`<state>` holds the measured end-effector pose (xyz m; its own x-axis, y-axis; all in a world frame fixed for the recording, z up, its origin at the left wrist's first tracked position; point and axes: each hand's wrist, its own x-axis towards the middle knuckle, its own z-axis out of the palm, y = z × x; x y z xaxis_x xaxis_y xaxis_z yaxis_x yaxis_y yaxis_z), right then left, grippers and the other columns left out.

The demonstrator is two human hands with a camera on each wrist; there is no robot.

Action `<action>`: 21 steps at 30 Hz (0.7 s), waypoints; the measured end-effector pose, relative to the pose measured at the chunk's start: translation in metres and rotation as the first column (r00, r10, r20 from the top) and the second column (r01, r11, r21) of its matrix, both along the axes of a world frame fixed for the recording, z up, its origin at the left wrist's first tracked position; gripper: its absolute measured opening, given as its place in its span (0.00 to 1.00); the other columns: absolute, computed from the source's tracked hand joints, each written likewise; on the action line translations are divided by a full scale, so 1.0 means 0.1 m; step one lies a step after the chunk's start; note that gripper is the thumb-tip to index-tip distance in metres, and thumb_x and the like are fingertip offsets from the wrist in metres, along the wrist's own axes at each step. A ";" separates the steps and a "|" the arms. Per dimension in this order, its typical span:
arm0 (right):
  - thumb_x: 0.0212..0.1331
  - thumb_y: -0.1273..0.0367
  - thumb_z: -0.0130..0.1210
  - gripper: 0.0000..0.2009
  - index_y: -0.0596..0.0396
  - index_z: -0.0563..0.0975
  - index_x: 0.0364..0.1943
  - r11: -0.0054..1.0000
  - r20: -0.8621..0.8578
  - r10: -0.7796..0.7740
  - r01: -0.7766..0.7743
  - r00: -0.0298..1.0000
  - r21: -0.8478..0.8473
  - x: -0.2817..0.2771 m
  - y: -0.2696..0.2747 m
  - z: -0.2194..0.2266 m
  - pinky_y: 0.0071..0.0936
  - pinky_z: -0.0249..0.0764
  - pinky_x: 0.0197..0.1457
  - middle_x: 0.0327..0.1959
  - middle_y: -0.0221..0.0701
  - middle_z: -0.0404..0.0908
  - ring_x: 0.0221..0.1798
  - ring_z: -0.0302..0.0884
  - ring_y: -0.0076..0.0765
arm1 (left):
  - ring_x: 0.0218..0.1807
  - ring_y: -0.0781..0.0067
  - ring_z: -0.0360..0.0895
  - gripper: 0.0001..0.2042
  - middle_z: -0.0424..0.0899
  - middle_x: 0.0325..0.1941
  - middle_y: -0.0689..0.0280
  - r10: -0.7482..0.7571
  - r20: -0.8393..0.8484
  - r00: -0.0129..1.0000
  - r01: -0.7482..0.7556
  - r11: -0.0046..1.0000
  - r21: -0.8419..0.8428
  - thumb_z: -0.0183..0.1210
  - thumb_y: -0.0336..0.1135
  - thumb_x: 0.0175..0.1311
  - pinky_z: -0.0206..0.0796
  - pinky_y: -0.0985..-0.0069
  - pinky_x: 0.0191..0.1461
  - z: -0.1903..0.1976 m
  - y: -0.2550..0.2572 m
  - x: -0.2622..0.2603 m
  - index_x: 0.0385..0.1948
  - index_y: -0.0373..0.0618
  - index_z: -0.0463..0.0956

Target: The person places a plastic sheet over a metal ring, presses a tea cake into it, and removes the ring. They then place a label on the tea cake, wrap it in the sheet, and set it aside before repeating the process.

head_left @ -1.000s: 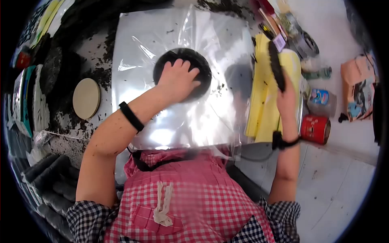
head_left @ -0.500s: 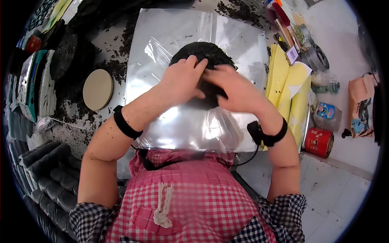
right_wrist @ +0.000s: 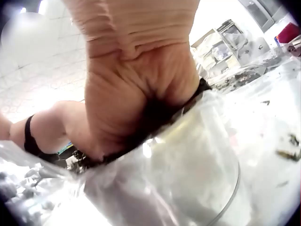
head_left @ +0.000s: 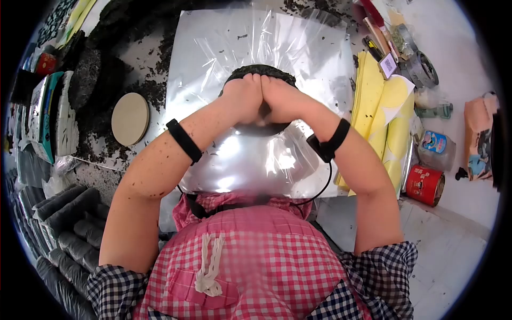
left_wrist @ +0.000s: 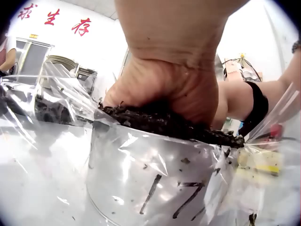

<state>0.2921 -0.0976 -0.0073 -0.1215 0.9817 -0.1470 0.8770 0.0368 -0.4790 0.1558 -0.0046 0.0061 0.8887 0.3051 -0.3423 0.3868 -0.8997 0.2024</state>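
Note:
Both hands press side by side on a round, dark, shredded-looking mass (head_left: 266, 70) at the middle of the silvery sheet. Thumb sides together, my left hand (head_left: 241, 100) covers its left part and my right hand (head_left: 285, 101) its right. In the left wrist view the mass (left_wrist: 160, 123) tops a pale cylindrical mould (left_wrist: 136, 172) with black handwritten marks, and the heel of the left hand (left_wrist: 164, 87) bears down on it. Clear plastic film (head_left: 256, 40) spreads around the mould. The right wrist view shows the right palm (right_wrist: 136, 84) against the dark top; its fingertips are hidden.
A round beige disc (head_left: 130, 119) lies to the left, among dark crumbs and stacked dark slabs (head_left: 98, 80). Yellow sheets (head_left: 376, 122), tape rolls (head_left: 421, 69), a jar (head_left: 434, 150) and a red tin (head_left: 424, 185) stand on the right.
My right hand came in from over the yellow sheets with a thin dark piece to the mould, where no separate piece shows now. Both hands have drawn together and press on the mass.

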 end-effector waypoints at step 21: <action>0.64 0.68 0.64 0.36 0.60 0.65 0.76 0.862 -0.860 -0.503 -0.126 -0.090 -0.491 -0.12 -2.24 -0.04 0.47 0.67 0.78 0.77 0.45 0.67 0.79 0.64 0.52 | 0.83 0.45 0.51 0.41 0.58 0.82 0.53 -0.229 0.215 0.949 0.224 0.973 0.049 0.63 0.67 0.62 0.39 0.45 0.83 -0.25 -0.04 -0.02 0.77 0.66 0.62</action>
<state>0.2804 -0.3215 -0.0113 -0.2575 0.8981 -0.3566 -0.5570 -0.4395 -0.7047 0.1536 -0.0083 -0.0186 0.9875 0.0925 -0.1276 0.1209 -0.9640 0.2368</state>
